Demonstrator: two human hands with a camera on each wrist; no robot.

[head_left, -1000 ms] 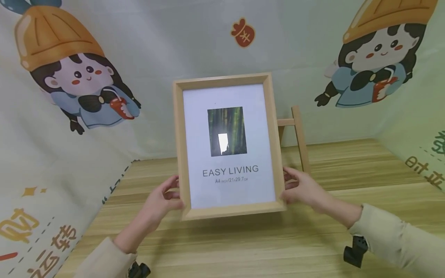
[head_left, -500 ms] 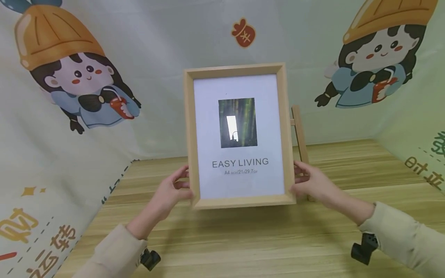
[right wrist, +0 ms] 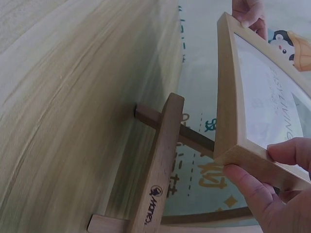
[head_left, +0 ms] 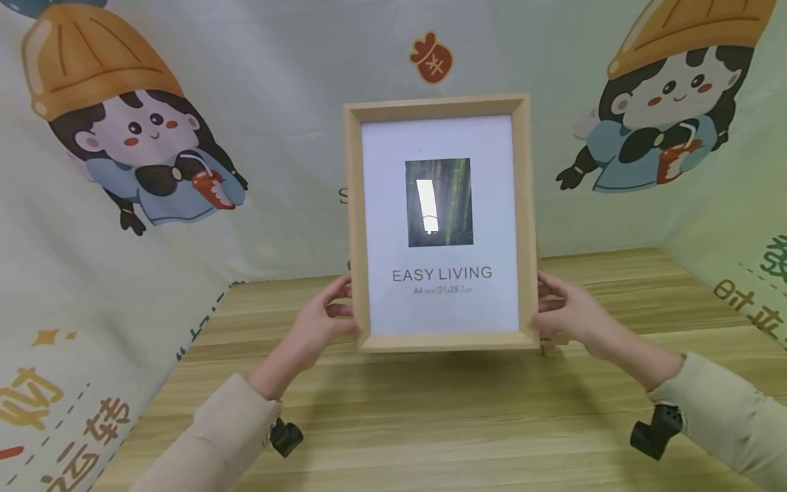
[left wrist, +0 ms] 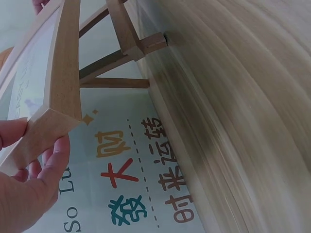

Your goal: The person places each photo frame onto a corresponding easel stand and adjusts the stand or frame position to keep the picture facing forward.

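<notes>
A light wooden picture frame (head_left: 443, 307) with an "EASY LIVING" sheet under its glass is held up in front of me. My left hand (head_left: 316, 324) grips its lower left side, thumb in front and fingers behind. At the lower right side, my right hand (head_left: 578, 318) pinches it the same way. In the wrist views the frame hangs above the table, close in front of a wooden easel (right wrist: 163, 155) whose front ledge carries a small logo. Most of the easel is hidden behind the frame in the head view.
The wood-grain table (head_left: 430, 424) stretches under both arms. Behind it hangs a pale cloth backdrop (head_left: 295, 137) printed with cartoon figures and writing, continuing along both sides. Each wrist carries a small black camera, such as the left one (head_left: 285, 437).
Both hands have moved the picture frame up and to the right, farther over the easel. The easel's right upright, visible earlier in the head view, is now almost wholly covered.
</notes>
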